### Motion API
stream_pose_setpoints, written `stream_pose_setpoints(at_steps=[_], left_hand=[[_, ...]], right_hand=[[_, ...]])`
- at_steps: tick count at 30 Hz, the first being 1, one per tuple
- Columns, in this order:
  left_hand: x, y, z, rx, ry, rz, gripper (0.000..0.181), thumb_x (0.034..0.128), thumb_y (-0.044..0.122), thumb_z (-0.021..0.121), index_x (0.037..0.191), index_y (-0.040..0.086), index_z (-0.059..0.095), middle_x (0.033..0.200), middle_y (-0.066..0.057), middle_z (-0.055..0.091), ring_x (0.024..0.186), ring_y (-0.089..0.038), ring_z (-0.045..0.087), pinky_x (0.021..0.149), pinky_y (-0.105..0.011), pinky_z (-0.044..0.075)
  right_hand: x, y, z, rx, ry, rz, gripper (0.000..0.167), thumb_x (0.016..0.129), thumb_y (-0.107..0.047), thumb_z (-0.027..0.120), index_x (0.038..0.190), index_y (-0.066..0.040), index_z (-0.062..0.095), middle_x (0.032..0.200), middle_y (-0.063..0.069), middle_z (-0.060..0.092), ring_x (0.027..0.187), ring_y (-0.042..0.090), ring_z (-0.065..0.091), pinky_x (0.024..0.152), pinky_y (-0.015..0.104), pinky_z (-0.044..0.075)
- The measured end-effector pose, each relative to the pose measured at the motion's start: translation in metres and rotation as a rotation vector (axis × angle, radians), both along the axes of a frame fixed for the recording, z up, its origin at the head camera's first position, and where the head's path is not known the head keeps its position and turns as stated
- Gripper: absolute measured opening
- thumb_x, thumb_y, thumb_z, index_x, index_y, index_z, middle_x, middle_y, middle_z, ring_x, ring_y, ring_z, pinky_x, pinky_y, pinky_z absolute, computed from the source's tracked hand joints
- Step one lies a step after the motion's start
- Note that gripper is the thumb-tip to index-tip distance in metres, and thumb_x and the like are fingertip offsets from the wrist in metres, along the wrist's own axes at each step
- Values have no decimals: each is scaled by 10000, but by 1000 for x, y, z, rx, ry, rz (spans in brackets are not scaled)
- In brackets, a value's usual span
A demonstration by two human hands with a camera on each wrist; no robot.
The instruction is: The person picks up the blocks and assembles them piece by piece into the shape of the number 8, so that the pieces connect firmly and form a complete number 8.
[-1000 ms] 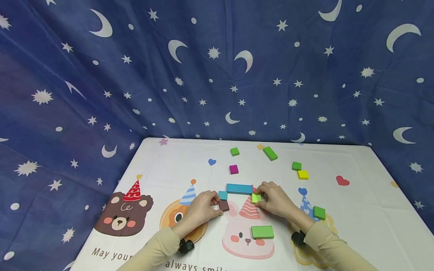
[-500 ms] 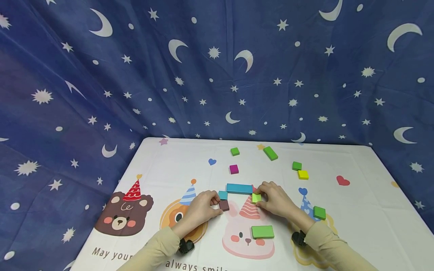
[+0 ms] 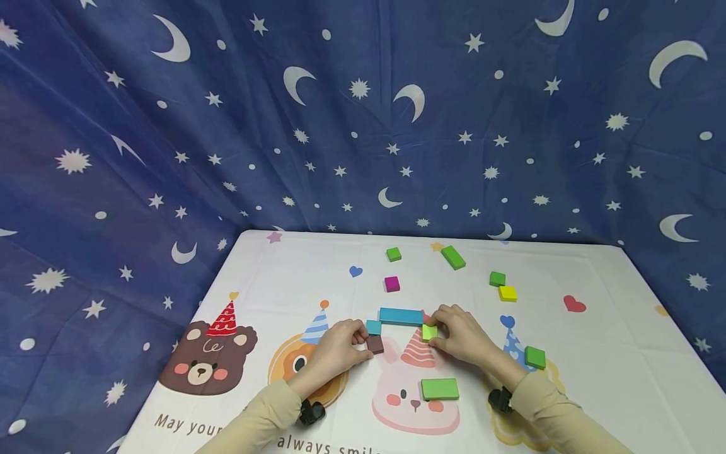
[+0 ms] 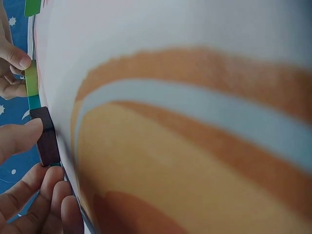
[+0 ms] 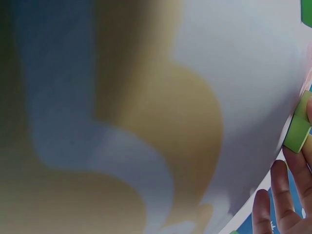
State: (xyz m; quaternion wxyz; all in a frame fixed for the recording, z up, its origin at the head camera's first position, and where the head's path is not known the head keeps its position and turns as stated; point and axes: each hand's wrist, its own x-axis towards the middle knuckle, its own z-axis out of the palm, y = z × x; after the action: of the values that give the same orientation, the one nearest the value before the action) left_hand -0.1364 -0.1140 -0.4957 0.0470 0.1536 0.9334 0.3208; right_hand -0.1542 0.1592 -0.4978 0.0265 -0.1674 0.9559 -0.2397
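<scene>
In the head view the left hand (image 3: 338, 347) pinches a dark brown block (image 3: 375, 344) between thumb and fingers, seen also in the left wrist view as a dark block (image 4: 47, 139). A small light blue block (image 3: 373, 327) touches its far side. The right hand (image 3: 462, 333) pinches a small yellow-green block (image 3: 429, 333); in the right wrist view the yellow-green block (image 5: 298, 127) is partly cut off by the frame edge. Between the two hands, slightly farther back, lies a long blue block (image 3: 401, 316), its ends close to the small blocks.
A long green block (image 3: 440, 389) lies nearer the person. Farther back are a magenta block (image 3: 392, 284), a small green block (image 3: 394, 254), a green oblong (image 3: 453, 257), another green block (image 3: 497, 279) and a yellow one (image 3: 507, 294). A green block (image 3: 535, 357) lies right of the right hand.
</scene>
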Motion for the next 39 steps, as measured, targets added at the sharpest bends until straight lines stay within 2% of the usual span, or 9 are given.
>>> stream_pose_setpoints(at_steps=[14,26,32,39], left_hand=[[-1,0,0,2,11,-6,236,709,186,829,840,131,640,787,28,589,728,-66,492,641,-181,407],[-2,1,-1,-24,19,-15,246,698,186,840,828,125,641,769,25,588,697,-57,482,629,-188,402],[-3,1,2,-24,19,-23,247,691,184,842,814,116,639,752,20,589,673,-54,474,618,-187,390],[-4,2,4,-25,27,-25,253,671,169,846,792,111,632,730,13,586,648,-54,458,601,-191,375]], right_hand=[[0,0,0,3,-3,-1,279,737,-206,803,991,-152,700,934,-61,605,875,129,458,842,374,420],[2,-3,3,93,49,21,319,739,-217,804,1032,-141,703,997,-20,660,900,141,515,846,386,431],[4,-3,4,85,33,10,365,734,-221,817,1070,-137,703,1013,-16,663,890,132,496,838,368,430],[7,-1,7,57,2,2,439,745,-222,813,1155,-147,675,1076,-4,662,945,151,528,901,403,445]])
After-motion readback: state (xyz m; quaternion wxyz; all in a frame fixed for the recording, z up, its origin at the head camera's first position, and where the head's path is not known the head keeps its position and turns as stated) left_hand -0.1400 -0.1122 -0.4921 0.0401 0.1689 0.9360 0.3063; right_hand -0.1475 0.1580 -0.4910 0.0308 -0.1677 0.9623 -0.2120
